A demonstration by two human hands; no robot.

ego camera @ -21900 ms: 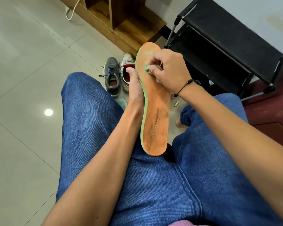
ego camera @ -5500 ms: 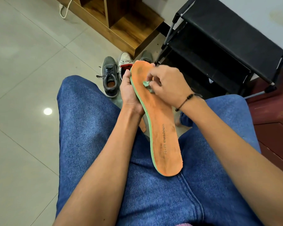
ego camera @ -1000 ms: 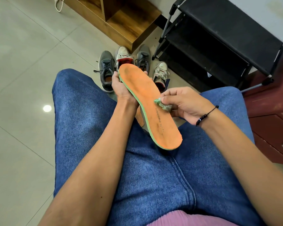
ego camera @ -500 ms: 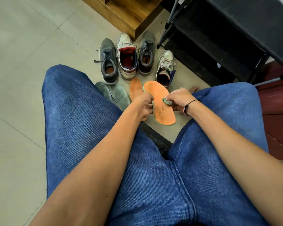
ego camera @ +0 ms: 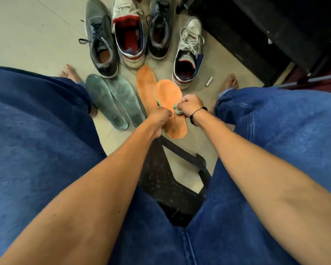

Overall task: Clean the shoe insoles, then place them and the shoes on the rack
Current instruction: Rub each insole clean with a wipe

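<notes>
An orange insole with a green edge [ego camera: 170,96] is low over the floor between my knees. My left hand [ego camera: 159,116] grips its left edge. My right hand [ego camera: 189,107] pinches a small green cloth [ego camera: 177,110] against the insole's right side. A second orange insole [ego camera: 146,87] lies on the floor just to the left, partly under the held one. Two grey-green insoles [ego camera: 113,101] lie side by side further left. Beyond them stand two grey shoes [ego camera: 100,39] [ego camera: 160,29] and two white shoes [ego camera: 129,33] [ego camera: 188,54]. The black rack [ego camera: 266,31] is at the upper right.
I sit on a black stool [ego camera: 172,180], my jeans-clad legs on both sides and my bare feet [ego camera: 229,83] on the tiled floor [ego camera: 36,35]. A small white stick-like object [ego camera: 209,81] lies on the floor near my right foot.
Both hands have lowered the orange insole from my lap down toward the floor beside the other orange insole. The view has tilted down, bringing the shoes closer.
</notes>
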